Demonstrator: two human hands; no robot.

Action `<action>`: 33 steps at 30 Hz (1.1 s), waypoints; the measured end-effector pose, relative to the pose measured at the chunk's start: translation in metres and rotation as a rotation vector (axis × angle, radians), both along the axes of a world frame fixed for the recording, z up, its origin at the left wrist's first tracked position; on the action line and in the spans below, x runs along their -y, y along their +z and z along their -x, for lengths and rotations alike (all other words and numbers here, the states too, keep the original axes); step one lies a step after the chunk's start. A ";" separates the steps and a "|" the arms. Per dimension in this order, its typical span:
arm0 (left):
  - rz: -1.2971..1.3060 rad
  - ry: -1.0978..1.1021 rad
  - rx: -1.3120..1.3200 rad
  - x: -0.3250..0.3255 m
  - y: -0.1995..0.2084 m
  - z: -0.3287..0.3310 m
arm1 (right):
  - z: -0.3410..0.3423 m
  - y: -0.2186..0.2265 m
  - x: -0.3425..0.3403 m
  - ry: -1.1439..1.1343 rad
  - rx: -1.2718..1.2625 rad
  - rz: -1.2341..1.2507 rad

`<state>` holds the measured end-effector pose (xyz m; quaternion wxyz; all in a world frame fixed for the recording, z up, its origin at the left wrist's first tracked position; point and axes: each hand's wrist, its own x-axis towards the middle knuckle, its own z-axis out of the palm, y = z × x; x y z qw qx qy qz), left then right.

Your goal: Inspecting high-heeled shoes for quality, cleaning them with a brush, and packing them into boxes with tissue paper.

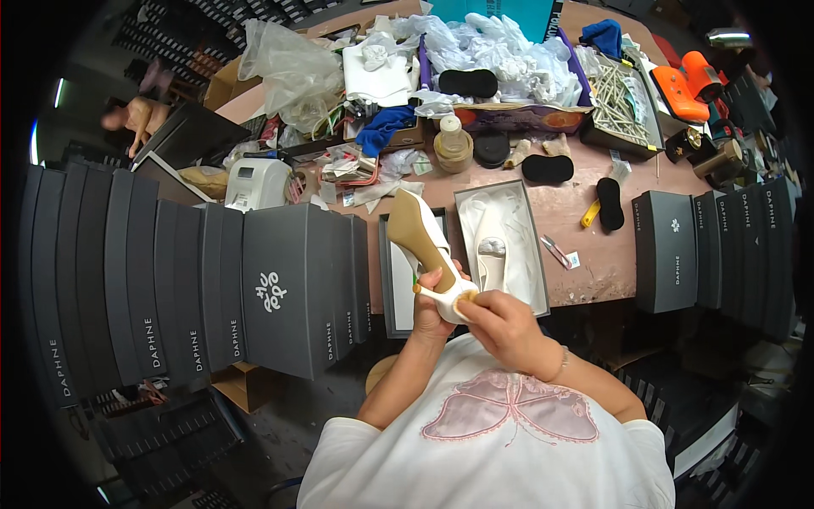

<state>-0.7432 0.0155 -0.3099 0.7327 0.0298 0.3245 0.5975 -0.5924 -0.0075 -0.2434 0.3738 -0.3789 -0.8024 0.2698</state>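
Observation:
A white high-heeled shoe (415, 233) with a tan sole is held up in front of my chest, its toe pointing up and away and its thin heel sticking out to the left. My left hand (430, 307) is wrapped round its middle, close to the heel. The fingers of my right hand (511, 329) are closed at the shoe's back end, touching its tan inner part; the fingertips are partly hidden there. Just beyond, the matching white shoe (490, 233) lies in an open grey shoebox (540, 270) lined with white paper. A grey box part (395, 324) sits left of it.
Grey shoeboxes (284, 297) stand in a long row at left, with more shoeboxes (668, 254) at right. Thread snips (555, 251), a yellow cutter (590, 213) and black pads (547, 170) lie on the table. Behind them are a purple box (526, 120) of crumpled paper and a tray of sticks (623, 97).

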 end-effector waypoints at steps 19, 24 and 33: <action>-0.048 0.125 -0.118 -0.004 0.001 0.001 | 0.007 -0.014 -0.013 -0.078 -0.028 0.021; 0.036 0.171 -0.171 -0.021 0.007 -0.002 | 0.006 -0.028 0.011 0.007 -0.058 0.218; -0.425 -0.131 -1.735 -0.011 -0.035 0.019 | -0.107 -0.066 0.017 -0.416 -0.110 0.744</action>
